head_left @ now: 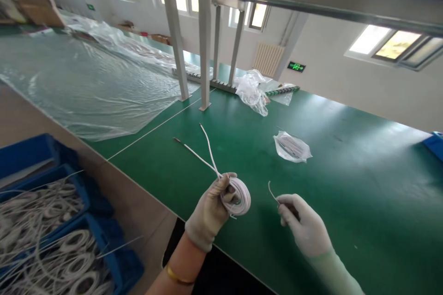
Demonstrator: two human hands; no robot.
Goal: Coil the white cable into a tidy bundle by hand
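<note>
My left hand (pixel 212 207), in a light glove, grips a coil of white cable (pixel 242 196) just above the green table (pixel 346 203). Two loose cable ends (pixel 204 147) stick out from the coil toward the far left. My right hand (pixel 304 228), also gloved, pinches a short thin wire tie (pixel 272 191) that curves upward, a little to the right of the coil. A small clear bag of ties (pixel 292 147) lies on the table beyond both hands.
Blue bins (pixel 34 156) holding several white cable coils (pixel 51 239) stand at the lower left. A large clear plastic sheet (pixel 79 87) covers the far left table. Grey metal posts (pixel 205 37) rise from the table, with crumpled plastic bags (pixel 252 90) behind them.
</note>
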